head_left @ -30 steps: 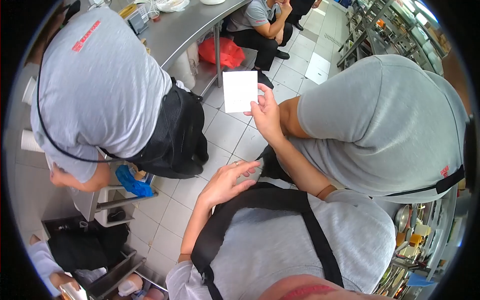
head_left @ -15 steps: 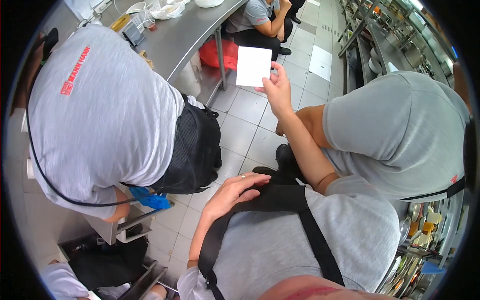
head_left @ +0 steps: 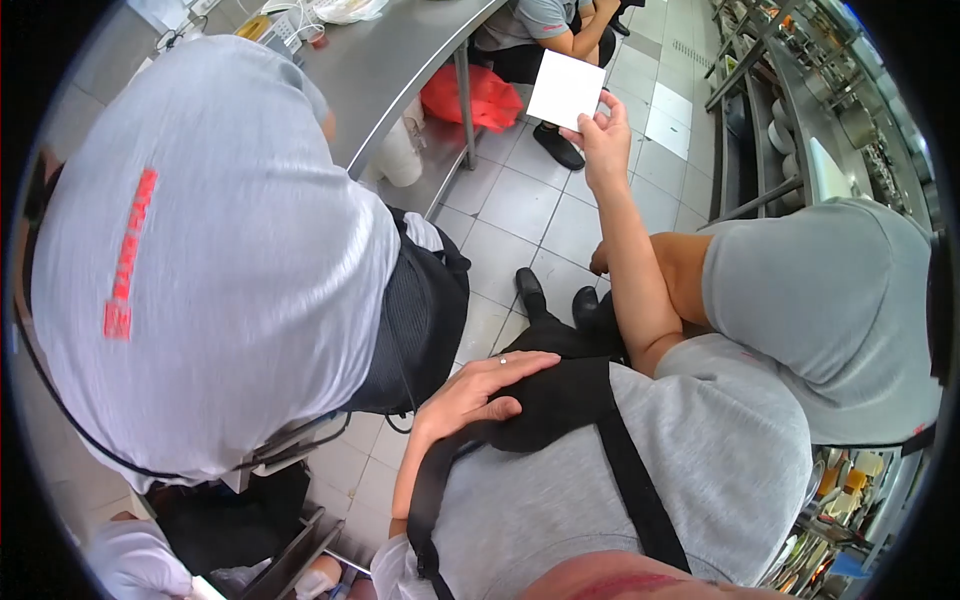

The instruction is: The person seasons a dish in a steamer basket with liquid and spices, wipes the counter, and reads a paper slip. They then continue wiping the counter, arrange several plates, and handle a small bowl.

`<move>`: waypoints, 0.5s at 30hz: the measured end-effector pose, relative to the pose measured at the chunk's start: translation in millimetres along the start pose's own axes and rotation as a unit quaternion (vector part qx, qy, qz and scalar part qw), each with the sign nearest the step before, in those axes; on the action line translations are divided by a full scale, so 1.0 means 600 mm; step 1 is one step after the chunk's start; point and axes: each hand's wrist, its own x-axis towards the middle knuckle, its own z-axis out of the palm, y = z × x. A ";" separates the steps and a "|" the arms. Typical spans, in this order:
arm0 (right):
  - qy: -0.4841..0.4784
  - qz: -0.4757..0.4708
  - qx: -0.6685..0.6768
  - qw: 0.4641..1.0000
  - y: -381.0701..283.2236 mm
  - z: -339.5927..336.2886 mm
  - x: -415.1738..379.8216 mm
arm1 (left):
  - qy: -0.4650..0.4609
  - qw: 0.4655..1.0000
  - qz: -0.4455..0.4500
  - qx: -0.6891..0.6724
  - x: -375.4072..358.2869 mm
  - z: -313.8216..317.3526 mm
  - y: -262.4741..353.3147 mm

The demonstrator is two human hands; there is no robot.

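Note:
Raised out in front, my right hand (head_left: 604,138) pinches a blank white square card (head_left: 566,90) by its lower right corner, between thumb and fingers. The card's visible face carries no marks that I can make out. My left hand (head_left: 482,390) lies flat against the black apron (head_left: 560,405) on my chest, fingers stretched out, a ring on one of them. Nothing is held in it.
A person in a grey shirt (head_left: 210,250) bends close on the left, another grey-shirted person (head_left: 830,310) on the right. Someone sits ahead beyond the card. A steel table (head_left: 400,60), a red bag (head_left: 470,98) and shelves of bowls (head_left: 785,135) flank the tiled floor (head_left: 500,250).
The card and my right hand have moved up and right in the view. My left hand has flattened onto the apron. The person on the left appears larger and closer.

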 end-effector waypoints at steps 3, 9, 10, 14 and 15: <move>0.016 -0.013 -0.005 1.000 0.023 0.006 0.034 | -0.004 1.000 -0.007 -0.022 0.014 -0.019 -0.007; 0.036 -0.036 -0.019 0.999 0.042 0.015 0.108 | -0.015 0.998 0.009 -0.060 0.035 -0.050 -0.038; 0.037 -0.035 -0.019 0.998 0.047 0.018 0.120 | -0.019 0.998 0.020 -0.054 0.038 -0.058 -0.042; 0.058 -0.046 -0.024 0.997 0.066 0.016 0.169 | -0.007 0.998 0.001 -0.064 0.051 -0.074 -0.047; 0.059 -0.046 -0.030 0.997 0.072 0.015 0.180 | 0.007 0.998 0.004 -0.054 0.052 -0.076 -0.052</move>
